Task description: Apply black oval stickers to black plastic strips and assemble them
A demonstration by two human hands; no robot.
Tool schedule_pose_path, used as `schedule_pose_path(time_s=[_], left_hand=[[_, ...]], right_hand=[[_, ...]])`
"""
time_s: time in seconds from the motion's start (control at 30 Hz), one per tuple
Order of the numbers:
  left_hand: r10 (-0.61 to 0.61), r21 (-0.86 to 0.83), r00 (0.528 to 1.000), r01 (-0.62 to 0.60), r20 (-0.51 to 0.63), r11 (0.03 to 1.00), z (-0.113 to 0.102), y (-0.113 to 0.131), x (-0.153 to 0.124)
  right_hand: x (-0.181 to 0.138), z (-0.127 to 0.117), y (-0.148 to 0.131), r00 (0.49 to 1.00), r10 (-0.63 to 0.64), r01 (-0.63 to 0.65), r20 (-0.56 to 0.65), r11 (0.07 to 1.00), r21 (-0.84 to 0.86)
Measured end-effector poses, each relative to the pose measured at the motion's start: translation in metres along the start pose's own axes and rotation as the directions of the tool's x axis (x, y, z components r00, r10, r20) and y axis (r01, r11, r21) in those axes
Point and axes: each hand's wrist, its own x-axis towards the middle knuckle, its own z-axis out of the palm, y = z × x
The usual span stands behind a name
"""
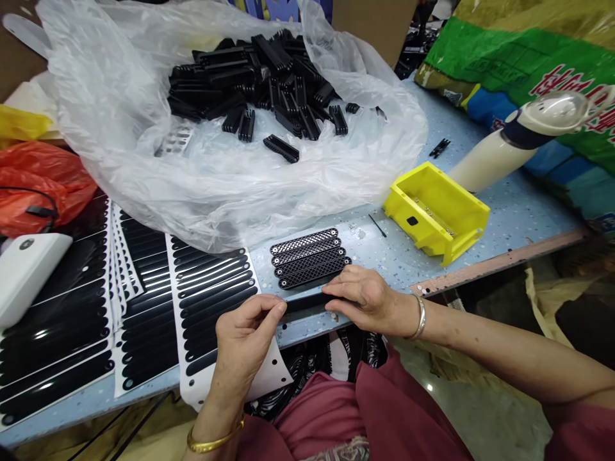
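A black strip point(306, 301) with rounded ends is stretched between my two hands, just above the table's front edge. My left hand point(247, 336) pinches its left end between thumb and fingers. At the other end, my right hand point(368, 299) grips it in the same way. Just beyond the strip, several black pieces with a cross-hatched top point(310, 257) lie side by side. To the left is a white sheet point(199, 387) bearing rows of glossy black strip-shaped stickers point(216, 301), partly behind my left hand.
A clear plastic bag point(307, 176) lies spread at the back, with a heap of black plastic parts point(269, 77) on it. On the right are a yellow bin point(432, 214) with small metal bits, a thin dark rod point(377, 225) and a cream-coloured device point(500, 157). More sticker sheets point(52, 320) lie left.
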Motion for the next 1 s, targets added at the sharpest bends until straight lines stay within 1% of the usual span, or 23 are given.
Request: schedule_pose_path(time_s=[0.2,0.4,0.73,0.9,1.0], left_hand=[[-0.002,-0.002,1.000,0.002,0.009,1.000,0.000,0.001,0.001],[-0.004,-0.004,1.000,0.004,0.001,1.000,0.001,0.002,0.002],[-0.002,0.001,1.000,0.002,-0.011,1.000,0.001,0.002,0.002],[0.002,-0.004,1.000,-0.002,-0.012,1.000,0.000,0.003,0.002],[-0.004,-0.009,1.000,0.004,-0.013,1.000,0.000,0.003,0.002]], right_hand=[[0.000,0.002,-0.003,1.000,0.028,-0.028,-0.008,0.999,-0.027],[-0.005,0.005,0.000,0.997,-0.068,0.064,-0.037,0.993,-0.104],[-0.007,0.003,0.006,0.997,-0.067,0.066,-0.033,0.997,-0.026],[-0.008,0.006,0.008,0.996,-0.052,0.048,-0.069,0.998,-0.048],[-0.012,0.003,0.008,0.995,-0.050,0.046,-0.085,0.998,-0.046]])
